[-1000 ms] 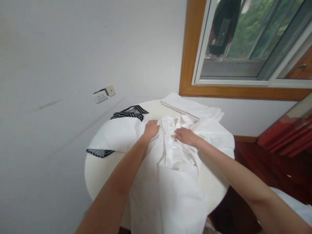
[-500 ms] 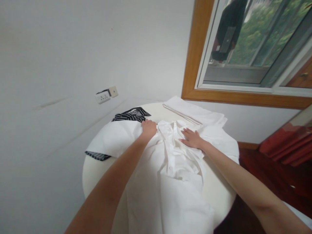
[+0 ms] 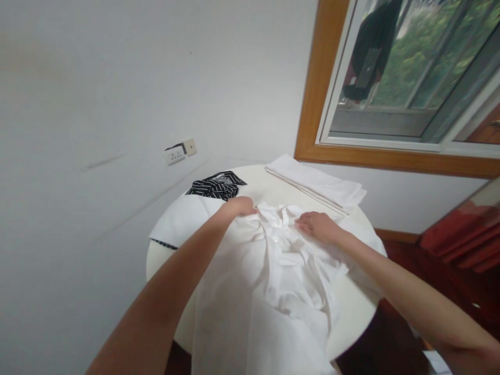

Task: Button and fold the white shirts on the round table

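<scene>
A white shirt point(image 3: 269, 281) lies spread over a round white table point(image 3: 351, 312) and hangs off its near edge. My left hand point(image 3: 239, 206) is closed, pinching the shirt's cloth near the collar on the left. My right hand point(image 3: 318, 226) is curled on the cloth just right of the collar, gripping it. Bunched folds of the shirt rise between the two hands.
A black-and-white striped garment point(image 3: 216, 186) lies at the table's far left, partly under the shirt. Folded white cloth point(image 3: 316, 182) sits at the far edge under a wood-framed window point(image 3: 312, 104). A wall socket point(image 3: 175, 153) is on the left wall. Red-brown floor lies to the right.
Both hands went from lying flat on the shirt to closing on the cloth near the collar, which now bunches up between them. The view shifted slightly to the left.
</scene>
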`<state>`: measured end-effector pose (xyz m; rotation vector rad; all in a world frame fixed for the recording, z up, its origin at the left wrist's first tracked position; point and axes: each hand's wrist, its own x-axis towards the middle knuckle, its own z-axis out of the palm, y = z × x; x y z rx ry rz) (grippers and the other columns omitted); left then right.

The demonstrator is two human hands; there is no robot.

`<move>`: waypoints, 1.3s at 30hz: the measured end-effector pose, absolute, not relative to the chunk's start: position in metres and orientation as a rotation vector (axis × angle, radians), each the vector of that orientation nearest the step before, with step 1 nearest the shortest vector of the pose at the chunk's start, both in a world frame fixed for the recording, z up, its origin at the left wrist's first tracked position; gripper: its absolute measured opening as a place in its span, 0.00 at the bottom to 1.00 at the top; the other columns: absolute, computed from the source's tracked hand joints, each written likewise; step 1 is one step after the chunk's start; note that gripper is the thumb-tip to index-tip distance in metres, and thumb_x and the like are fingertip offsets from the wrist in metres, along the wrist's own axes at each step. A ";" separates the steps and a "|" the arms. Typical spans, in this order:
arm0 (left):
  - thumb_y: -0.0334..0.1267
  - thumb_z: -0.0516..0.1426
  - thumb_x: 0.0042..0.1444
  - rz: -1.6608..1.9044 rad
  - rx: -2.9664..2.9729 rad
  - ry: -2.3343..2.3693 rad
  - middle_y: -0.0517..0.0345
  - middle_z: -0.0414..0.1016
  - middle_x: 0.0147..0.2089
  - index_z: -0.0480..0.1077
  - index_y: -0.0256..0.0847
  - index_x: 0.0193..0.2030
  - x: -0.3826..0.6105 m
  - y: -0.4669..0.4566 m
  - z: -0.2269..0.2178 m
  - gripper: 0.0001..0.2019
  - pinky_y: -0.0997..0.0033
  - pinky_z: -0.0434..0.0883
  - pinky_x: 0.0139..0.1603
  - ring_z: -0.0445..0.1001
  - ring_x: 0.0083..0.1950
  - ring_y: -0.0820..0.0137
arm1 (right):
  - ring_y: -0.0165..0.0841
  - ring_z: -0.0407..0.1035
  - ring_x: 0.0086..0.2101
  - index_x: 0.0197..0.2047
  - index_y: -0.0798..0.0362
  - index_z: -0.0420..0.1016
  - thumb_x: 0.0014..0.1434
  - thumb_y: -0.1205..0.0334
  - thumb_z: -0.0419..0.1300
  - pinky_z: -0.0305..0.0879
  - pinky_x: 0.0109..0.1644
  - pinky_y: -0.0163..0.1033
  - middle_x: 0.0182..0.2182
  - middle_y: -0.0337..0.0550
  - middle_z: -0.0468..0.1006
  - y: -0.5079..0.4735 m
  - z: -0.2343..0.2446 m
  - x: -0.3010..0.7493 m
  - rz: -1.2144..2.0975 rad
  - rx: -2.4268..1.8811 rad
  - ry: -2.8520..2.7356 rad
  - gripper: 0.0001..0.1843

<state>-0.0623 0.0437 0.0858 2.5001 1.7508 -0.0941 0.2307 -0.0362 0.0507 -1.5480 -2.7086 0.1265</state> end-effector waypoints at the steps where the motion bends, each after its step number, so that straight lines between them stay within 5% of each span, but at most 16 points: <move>1: 0.50 0.58 0.52 -0.103 2.497 1.741 0.45 0.78 0.46 0.77 0.39 0.42 -0.061 0.046 0.084 0.18 0.63 0.71 0.48 0.76 0.48 0.57 | 0.42 0.64 0.56 0.59 0.45 0.69 0.68 0.50 0.41 0.61 0.57 0.47 0.56 0.48 0.71 -0.028 0.054 0.226 0.135 -1.580 -2.689 0.24; 7: 0.42 0.50 0.60 -0.023 2.415 2.017 0.44 0.72 0.56 0.64 0.40 0.57 -0.049 0.042 0.068 0.19 0.57 0.67 0.52 0.71 0.55 0.57 | 0.48 0.60 0.58 0.69 0.44 0.51 0.63 0.40 0.47 0.58 0.58 0.53 0.62 0.55 0.61 0.015 0.035 0.201 0.143 -1.797 -2.568 0.35; 11: 0.36 0.44 0.63 0.311 2.429 2.286 0.36 0.70 0.55 0.60 0.35 0.60 -0.046 0.029 0.053 0.20 0.52 0.61 0.55 0.68 0.57 0.53 | 0.47 0.47 0.65 0.69 0.48 0.52 0.64 0.37 0.40 0.46 0.63 0.59 0.65 0.56 0.55 0.033 0.016 0.192 0.122 -1.782 -2.554 0.37; 15: 0.30 0.41 0.63 0.597 2.633 2.232 0.41 0.63 0.63 0.59 0.38 0.63 -0.041 0.022 0.046 0.23 0.50 0.51 0.64 0.58 0.64 0.54 | 0.43 0.39 0.67 0.68 0.50 0.53 0.64 0.35 0.34 0.35 0.67 0.58 0.68 0.54 0.50 0.042 0.007 0.188 0.064 -1.693 -2.552 0.39; 20: 0.29 0.43 0.62 0.533 2.769 1.836 0.47 0.66 0.62 0.62 0.39 0.61 -0.034 0.026 0.031 0.22 0.62 0.57 0.64 0.61 0.63 0.63 | 0.40 0.42 0.67 0.68 0.51 0.55 0.65 0.36 0.34 0.36 0.67 0.55 0.67 0.55 0.52 0.045 0.009 0.190 0.059 -1.558 -2.590 0.39; 29: 0.37 0.44 0.64 0.364 2.581 2.010 0.49 0.59 0.68 0.57 0.43 0.66 -0.027 -0.009 -0.005 0.24 0.58 0.59 0.66 0.58 0.68 0.61 | 0.42 0.42 0.67 0.68 0.51 0.55 0.64 0.35 0.37 0.37 0.67 0.57 0.68 0.54 0.51 0.013 0.010 0.195 0.046 -1.541 -2.579 0.39; 33: 0.39 0.46 0.63 0.243 2.595 1.953 0.45 0.60 0.67 0.59 0.40 0.65 -0.024 -0.027 0.015 0.24 0.55 0.63 0.62 0.59 0.67 0.57 | 0.42 0.44 0.67 0.68 0.49 0.56 0.63 0.35 0.40 0.39 0.67 0.56 0.67 0.51 0.54 -0.003 0.005 0.203 0.051 -1.504 -2.540 0.38; 36: 0.43 0.44 0.64 0.186 2.611 1.829 0.46 0.72 0.58 0.64 0.39 0.60 -0.030 -0.017 0.044 0.22 0.59 0.66 0.58 0.68 0.58 0.60 | 0.41 0.47 0.66 0.65 0.49 0.62 0.64 0.37 0.42 0.42 0.67 0.56 0.65 0.51 0.58 -0.005 0.006 0.207 0.068 -1.463 -2.537 0.35; 39: 0.36 0.43 0.64 0.276 2.694 1.752 0.49 0.74 0.53 0.69 0.40 0.56 -0.037 0.005 0.064 0.19 0.62 0.65 0.58 0.69 0.55 0.64 | 0.38 0.50 0.65 0.63 0.47 0.64 0.67 0.41 0.40 0.44 0.67 0.54 0.64 0.48 0.61 -0.001 0.008 0.208 0.105 -1.460 -2.507 0.31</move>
